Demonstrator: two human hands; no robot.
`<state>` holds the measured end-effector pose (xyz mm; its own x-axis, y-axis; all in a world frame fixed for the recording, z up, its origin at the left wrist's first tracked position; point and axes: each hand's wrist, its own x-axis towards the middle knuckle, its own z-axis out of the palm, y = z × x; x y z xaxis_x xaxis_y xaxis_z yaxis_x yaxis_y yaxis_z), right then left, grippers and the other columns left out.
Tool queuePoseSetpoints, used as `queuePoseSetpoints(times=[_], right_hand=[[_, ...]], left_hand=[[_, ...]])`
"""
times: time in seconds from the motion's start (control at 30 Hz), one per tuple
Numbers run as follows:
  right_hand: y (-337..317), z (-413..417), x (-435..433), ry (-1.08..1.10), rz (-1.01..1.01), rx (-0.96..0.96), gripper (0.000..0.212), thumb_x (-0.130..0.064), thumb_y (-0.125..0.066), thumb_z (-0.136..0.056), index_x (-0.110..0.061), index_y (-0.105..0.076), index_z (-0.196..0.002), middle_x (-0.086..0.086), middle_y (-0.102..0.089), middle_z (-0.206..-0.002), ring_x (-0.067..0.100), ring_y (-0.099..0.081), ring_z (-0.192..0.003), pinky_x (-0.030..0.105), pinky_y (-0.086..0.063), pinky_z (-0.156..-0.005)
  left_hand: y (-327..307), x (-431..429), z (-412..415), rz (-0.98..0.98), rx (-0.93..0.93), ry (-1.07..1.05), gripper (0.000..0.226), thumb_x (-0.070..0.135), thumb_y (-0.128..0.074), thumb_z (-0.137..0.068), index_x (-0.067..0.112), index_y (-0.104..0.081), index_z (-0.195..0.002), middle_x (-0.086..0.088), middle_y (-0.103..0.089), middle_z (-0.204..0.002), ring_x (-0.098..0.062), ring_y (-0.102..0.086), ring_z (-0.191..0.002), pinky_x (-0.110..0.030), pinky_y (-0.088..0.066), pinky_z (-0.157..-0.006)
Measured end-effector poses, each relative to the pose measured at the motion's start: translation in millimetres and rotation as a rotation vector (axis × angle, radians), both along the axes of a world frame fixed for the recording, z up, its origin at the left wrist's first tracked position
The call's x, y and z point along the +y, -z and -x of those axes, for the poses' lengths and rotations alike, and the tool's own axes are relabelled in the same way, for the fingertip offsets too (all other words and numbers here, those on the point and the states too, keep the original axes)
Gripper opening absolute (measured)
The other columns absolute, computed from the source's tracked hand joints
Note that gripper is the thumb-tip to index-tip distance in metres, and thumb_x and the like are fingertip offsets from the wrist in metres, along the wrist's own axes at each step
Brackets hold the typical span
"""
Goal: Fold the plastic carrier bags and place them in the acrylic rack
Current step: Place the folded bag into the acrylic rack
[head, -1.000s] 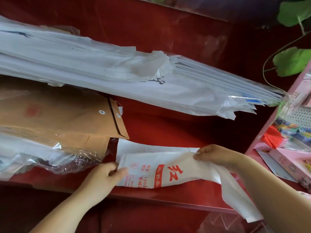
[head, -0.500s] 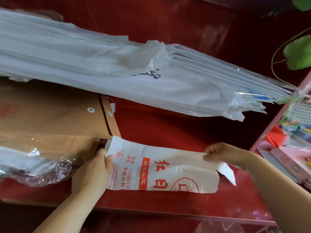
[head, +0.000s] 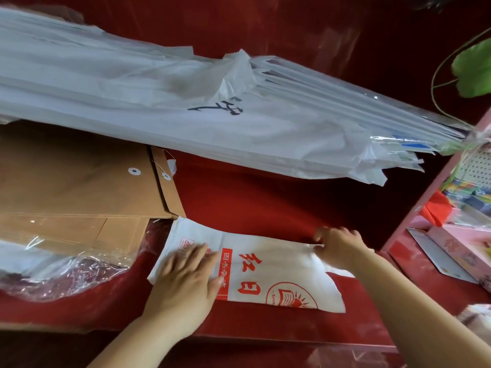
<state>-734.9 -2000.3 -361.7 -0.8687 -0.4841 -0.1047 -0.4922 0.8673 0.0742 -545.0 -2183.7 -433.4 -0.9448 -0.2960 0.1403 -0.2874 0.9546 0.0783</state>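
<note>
White plastic carrier bag: it lies flat on the red table under both your hands, red print facing up, its long side running from one hand to the other.
Your left hand: palm down on the bag's left end, fingers straight and close together, pressing the plastic onto the table.
Your right hand: it sits at the bag's far right corner. The fingers are blurred, so you cannot tell whether they pinch the edge or only press on it.
Beyond your hands: a long stack of white bags lies slantwise across the table, apart from the bag you are working on, with black writing on its top sheet.
Left of your left hand: brown envelopes with string-and-button closures, their near part inside clear wrap. The bag's far left corner lies just beside them.
Right of your right hand: a pink box lies near your forearm, and a green leaf hangs well beyond it.
</note>
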Motion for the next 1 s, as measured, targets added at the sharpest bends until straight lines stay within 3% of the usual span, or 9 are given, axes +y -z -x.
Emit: queuePoseSetpoints(times=[0.1,0.2,0.27,0.33,0.47,0.57,0.7,0.87,1.0], right_hand=[[5.6,-26.2,-11.5,-0.022,-0.014,0.258,0.046,-0.022,-0.042,-0.092,-0.019,-0.035,-0.137,0.005,-0.027,-0.147,0.023,-0.020,-0.137,0.035,-0.016,-0.110],[26.1,-68.3,-45.8,-0.251,0.303,0.376,0.040,-0.021,-0.065,-0.073,-0.010,-0.063,-0.112,0.017,-0.055,-0.127,0.030,-0.054,-0.117,0.040,-0.043,-0.096],[34.6,-91.6,-60.6,-0.377,0.360,0.206,0.041,-0.027,-0.047,-0.071,-0.011,-0.068,-0.103,0.016,-0.063,-0.116,0.028,-0.063,-0.105,0.034,-0.051,-0.085],[42.1,-102.5,-67.7,-0.370,0.341,0.024,0.064,-0.034,-0.022,-0.079,-0.010,-0.043,-0.134,0.016,-0.033,-0.146,0.026,-0.033,-0.134,0.032,-0.026,-0.110],[46.6,-89.4,-49.5,-0.302,0.215,-0.119,0.069,-0.064,-0.007,-0.089,-0.025,-0.011,-0.146,-0.002,0.002,-0.156,0.013,0.005,-0.142,0.028,0.008,-0.113],[42.3,-64.5,-19.6,-0.205,0.138,-0.091,0.060,-0.053,-0.019,-0.095,-0.025,-0.006,-0.147,-0.003,0.004,-0.155,0.012,0.005,-0.142,0.027,0.005,-0.113],[35.3,-30.4,28.3,0.019,0.184,-0.055,0.053,-0.042,-0.027,-0.098,-0.024,-0.013,-0.146,-0.001,-0.003,-0.155,0.014,-0.003,-0.142,0.029,-0.002,-0.113],[15.0,-20.0,33.5,0.043,0.129,0.018,0.044,-0.039,-0.040,-0.095,-0.028,-0.036,-0.137,-0.004,-0.033,-0.145,0.019,-0.028,-0.134,0.031,-0.017,-0.108],[1.3,-26.0,2.4,-0.064,0.325,-0.064,0.040,-0.032,-0.052,-0.091,-0.022,-0.048,-0.129,-0.002,-0.048,-0.135,0.019,-0.041,-0.125,0.030,-0.029,-0.104]], left_hand=[[-10.2,3.5,0.2,-0.053,-0.089,-0.075,0.076,0.045,0.003,-0.094,0.024,-0.069,-0.108,-0.003,-0.066,-0.115,-0.020,-0.063,-0.105,-0.047,-0.050,-0.081],[-15.0,5.3,6.3,-0.098,-0.097,-0.118,0.100,0.054,0.026,-0.056,0.034,-0.013,-0.145,0.003,-0.005,-0.156,-0.017,-0.005,-0.143,-0.050,-0.003,-0.112],[-19.6,8.6,6.1,-0.117,-0.148,-0.138,0.096,0.056,0.023,-0.053,0.037,0.003,-0.145,0.005,0.012,-0.155,-0.015,0.012,-0.142,-0.046,0.008,-0.112],[-18.3,8.5,6.3,-0.074,-0.156,-0.163,0.071,0.059,0.010,-0.079,0.035,0.007,-0.145,0.001,0.016,-0.155,-0.018,0.015,-0.142,-0.045,0.009,-0.112],[-22.1,10.6,3.6,-0.093,-0.208,-0.210,0.059,0.053,-0.005,-0.094,0.029,0.009,-0.146,-0.004,0.018,-0.154,-0.022,0.019,-0.140,-0.042,0.010,-0.112],[-21.6,10.8,2.0,-0.117,-0.213,-0.265,0.075,0.064,0.009,-0.080,0.028,0.008,-0.146,-0.006,0.016,-0.154,-0.025,0.018,-0.141,-0.042,0.007,-0.113],[-24.3,13.5,-0.4,-0.151,-0.213,-0.313,0.066,0.059,-0.011,-0.093,0.026,0.008,-0.146,-0.009,0.017,-0.154,-0.028,0.017,-0.141,-0.045,0.006,-0.113],[-21.3,10.5,0.6,-0.150,-0.134,-0.251,0.065,0.059,-0.015,-0.092,0.028,0.004,-0.146,-0.005,0.014,-0.155,-0.026,0.015,-0.141,-0.043,0.006,-0.113],[-22.8,6.9,1.7,-0.217,-0.069,-0.039,0.093,0.071,0.005,-0.059,0.036,-0.007,-0.145,0.008,0.008,-0.155,-0.013,0.013,-0.141,-0.036,0.013,-0.112]])
